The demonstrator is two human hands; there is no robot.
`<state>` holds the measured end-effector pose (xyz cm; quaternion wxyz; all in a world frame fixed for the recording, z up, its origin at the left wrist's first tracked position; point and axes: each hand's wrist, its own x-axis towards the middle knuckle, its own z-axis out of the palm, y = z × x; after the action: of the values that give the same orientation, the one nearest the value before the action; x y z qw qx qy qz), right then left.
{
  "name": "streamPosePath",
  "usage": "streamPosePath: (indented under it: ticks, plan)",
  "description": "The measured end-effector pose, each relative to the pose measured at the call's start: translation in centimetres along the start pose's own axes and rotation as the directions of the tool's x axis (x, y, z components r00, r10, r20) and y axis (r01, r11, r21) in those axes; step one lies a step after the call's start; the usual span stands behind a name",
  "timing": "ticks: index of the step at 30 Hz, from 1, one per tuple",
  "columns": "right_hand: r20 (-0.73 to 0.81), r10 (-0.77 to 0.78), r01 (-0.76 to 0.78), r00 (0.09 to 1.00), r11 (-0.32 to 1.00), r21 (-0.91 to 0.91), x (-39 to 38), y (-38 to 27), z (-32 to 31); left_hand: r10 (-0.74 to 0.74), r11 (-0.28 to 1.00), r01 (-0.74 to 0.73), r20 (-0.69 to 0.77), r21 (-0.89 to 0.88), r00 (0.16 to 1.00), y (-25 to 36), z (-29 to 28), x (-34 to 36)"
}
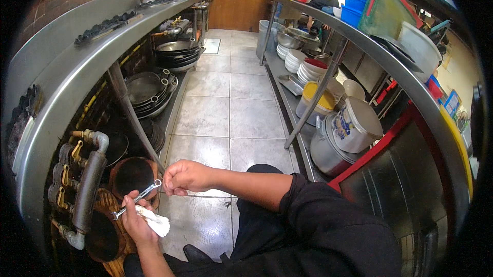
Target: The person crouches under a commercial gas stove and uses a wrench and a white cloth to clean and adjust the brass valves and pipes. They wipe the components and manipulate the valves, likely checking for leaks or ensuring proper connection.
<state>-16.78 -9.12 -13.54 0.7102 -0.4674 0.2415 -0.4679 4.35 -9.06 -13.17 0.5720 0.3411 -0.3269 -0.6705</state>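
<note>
My left hand (139, 223) is closed around a shiny combination wrench (137, 199), its ring end pointing up and to the right. A crumpled white napkin (154, 220) is tucked in the same hand, under the wrench. Just beyond the ring end is my right hand (186, 177), its fingers curled together; whether anything small sits in them is hidden. Left of my hands, a gas pipe manifold (88, 189) with several yellow-handled valves (62, 197) runs below the steel counter (67, 79).
Brown clay dishes (134, 174) and stacked dark pans (146, 92) fill the lower left shelf. A slanting metal leg (131, 110) stands near my hands. On the right, a steel rack (354, 33) holds bowls, white buckets (357, 125) and a large pot (328, 148). Tiled floor (205, 118) runs between.
</note>
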Motion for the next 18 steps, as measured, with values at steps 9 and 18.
streamPosePath:
  ticks: [9,18]
  plan:
    - [0.053,0.078,-0.056,0.996,0.940,-0.336,1.4,-0.1,0.4,0.004,0.977,-0.002,-0.010,0.212,1.000,1.1,-1.0,0.1]
    - [-0.001,0.004,-0.004,1.000,0.994,-0.110,-0.6,-0.2,1.9,-0.126,0.580,-0.068,0.172,0.812,0.977,1.1,-0.7,0.3]
